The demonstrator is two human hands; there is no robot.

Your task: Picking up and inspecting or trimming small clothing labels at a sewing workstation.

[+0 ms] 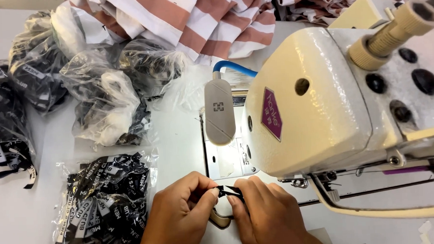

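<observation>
A small black woven label point(228, 191) is pinched by both hands' fingers point(211, 194) below the cream sewing machine point(319, 112); slippage is judged possible from the narrow grip.

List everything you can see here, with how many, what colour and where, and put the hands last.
sewing machine: one, cream, right
lamp: one, grey on a blue neck, centre, beside the machine head
striped fabric: a pile, pink and white, top
label bags: several clear bags of black labels, left
table: one, white, under it all
label: one, black, pinched between both hands, front centre
left hand: one, grip on the label
right hand: one, grip on the label
</observation>
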